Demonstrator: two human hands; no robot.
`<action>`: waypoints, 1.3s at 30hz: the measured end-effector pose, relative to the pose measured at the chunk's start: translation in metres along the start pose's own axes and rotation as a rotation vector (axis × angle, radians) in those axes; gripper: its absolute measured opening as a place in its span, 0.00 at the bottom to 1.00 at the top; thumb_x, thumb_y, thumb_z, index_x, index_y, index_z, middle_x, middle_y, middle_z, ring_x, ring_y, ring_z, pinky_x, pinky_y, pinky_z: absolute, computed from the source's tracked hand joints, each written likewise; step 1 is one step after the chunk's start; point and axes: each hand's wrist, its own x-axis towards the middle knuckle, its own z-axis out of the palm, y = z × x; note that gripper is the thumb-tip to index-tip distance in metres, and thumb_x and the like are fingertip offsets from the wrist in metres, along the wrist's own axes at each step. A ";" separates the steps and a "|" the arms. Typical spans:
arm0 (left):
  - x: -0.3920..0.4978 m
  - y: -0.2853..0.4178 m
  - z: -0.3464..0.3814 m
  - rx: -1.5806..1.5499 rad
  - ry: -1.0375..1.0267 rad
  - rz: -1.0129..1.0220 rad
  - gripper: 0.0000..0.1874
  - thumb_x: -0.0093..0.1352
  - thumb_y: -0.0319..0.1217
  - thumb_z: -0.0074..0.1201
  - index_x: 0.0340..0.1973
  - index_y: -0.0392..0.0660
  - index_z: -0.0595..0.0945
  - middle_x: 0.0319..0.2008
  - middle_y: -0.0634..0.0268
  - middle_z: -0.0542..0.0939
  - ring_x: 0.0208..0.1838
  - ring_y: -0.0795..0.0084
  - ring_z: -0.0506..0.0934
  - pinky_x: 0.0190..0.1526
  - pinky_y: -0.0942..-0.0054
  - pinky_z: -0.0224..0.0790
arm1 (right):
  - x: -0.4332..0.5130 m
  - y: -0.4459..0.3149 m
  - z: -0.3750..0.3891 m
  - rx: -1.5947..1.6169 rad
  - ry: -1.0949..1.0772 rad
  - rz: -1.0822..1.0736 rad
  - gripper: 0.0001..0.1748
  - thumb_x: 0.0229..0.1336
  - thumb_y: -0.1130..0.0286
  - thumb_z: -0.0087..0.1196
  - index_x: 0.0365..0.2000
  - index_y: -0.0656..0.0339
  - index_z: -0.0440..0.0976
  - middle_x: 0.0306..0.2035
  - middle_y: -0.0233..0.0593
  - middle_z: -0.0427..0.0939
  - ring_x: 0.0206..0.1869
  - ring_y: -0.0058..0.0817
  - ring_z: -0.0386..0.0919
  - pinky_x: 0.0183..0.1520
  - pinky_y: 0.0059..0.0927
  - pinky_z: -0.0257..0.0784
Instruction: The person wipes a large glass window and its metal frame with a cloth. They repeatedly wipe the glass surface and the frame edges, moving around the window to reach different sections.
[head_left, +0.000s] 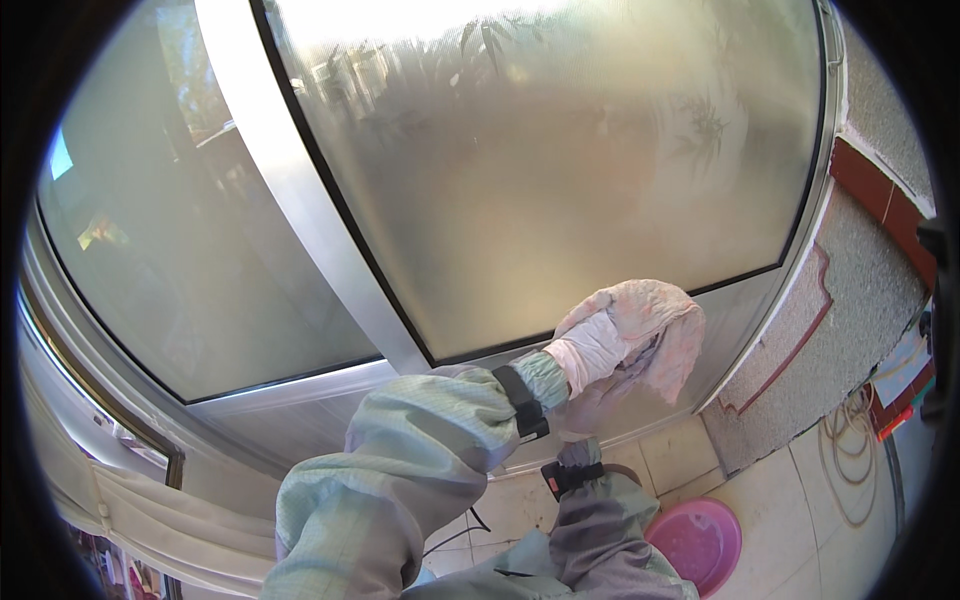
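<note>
My left hand (592, 352), in a pale pinkish-white glove, reaches in from the lower left and holds a crumpled, pink-patterned cloth (664, 315). The cloth lies over the bottom edge of a frosted glass pane (525, 225) and hangs down in front of the metal lower panel (739, 315) of the door. Lower down, my right hand (589, 416) appears as a pale gloved shape beneath the left one. The left hand and cloth partly cover it, so its fingers and anything in them cannot be made out. Both sleeves are pale green-grey with black wrist straps.
A pink plastic basin (731, 536) with liquid stands on the tiled floor (772, 517). A coiled hose (847, 465) lies at the right by the speckled wall (847, 300). A metal upright (300, 187) divides the panes. Gathered curtain fabric (172, 502) hangs at lower left.
</note>
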 end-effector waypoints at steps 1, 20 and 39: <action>0.001 -0.001 0.004 0.042 -0.119 -0.055 0.25 0.71 0.31 0.44 0.64 0.44 0.75 0.65 0.53 0.75 0.69 0.57 0.72 0.71 0.61 0.61 | 0.005 -0.007 -0.004 -0.029 0.027 -0.028 0.35 0.75 0.65 0.40 0.74 0.72 0.47 0.75 0.61 0.52 0.78 0.48 0.51 0.78 0.45 0.46; -0.188 0.003 -0.073 -0.903 0.273 -0.571 0.22 0.77 0.32 0.44 0.66 0.48 0.73 0.68 0.58 0.72 0.70 0.60 0.70 0.75 0.60 0.55 | 0.010 0.004 0.001 0.476 -0.019 -0.011 0.32 0.73 0.69 0.46 0.73 0.58 0.54 0.72 0.48 0.57 0.74 0.36 0.57 0.73 0.46 0.58; -0.145 0.011 -0.059 -0.085 0.086 -0.175 0.25 0.78 0.34 0.37 0.70 0.49 0.69 0.71 0.56 0.68 0.75 0.60 0.64 0.78 0.60 0.48 | 0.009 -0.028 -0.007 0.745 -0.206 0.284 0.36 0.74 0.62 0.44 0.75 0.61 0.46 0.75 0.49 0.53 0.76 0.39 0.55 0.76 0.44 0.54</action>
